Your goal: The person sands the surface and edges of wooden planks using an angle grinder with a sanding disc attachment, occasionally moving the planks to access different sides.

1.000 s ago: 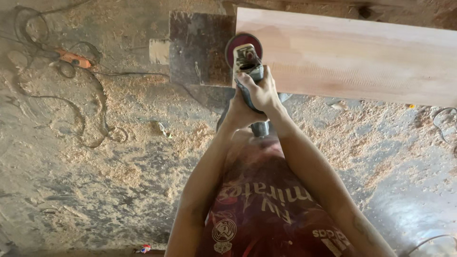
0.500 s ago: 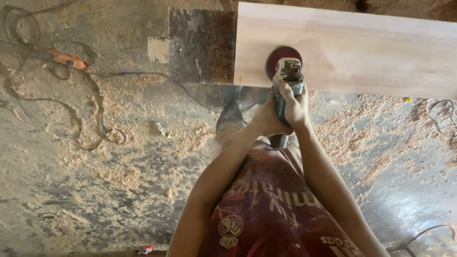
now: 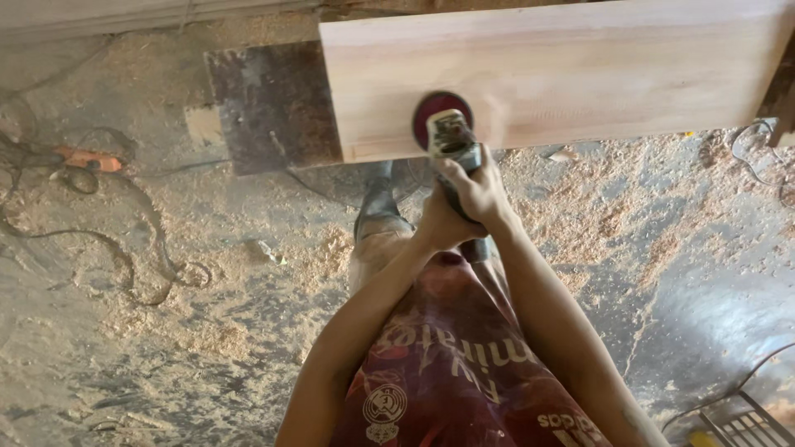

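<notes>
Single head cam, looks steeply down over own arms at plank (image 3: 580, 74) and sawdust floor (image 3: 166, 331), close range.

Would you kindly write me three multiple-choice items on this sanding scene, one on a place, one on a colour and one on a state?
1. Where does the sander's disc sit on the plank?
A. near the plank's near edge
B. at the plank's far right end
C. off the plank, on the floor

2. What colour is the disc?
A. bright blue
B. dark red
C. white

3. How is the sander held?
A. by one hand only
B. lying unheld on the plank
C. by both hands in a closed grip

Answers:
1 A: the disc lies on the wood just above the near edge, toward the left end.
2 B: its visible rim is dark red.
3 C: the left hand and right hand both wrap the body.
</notes>
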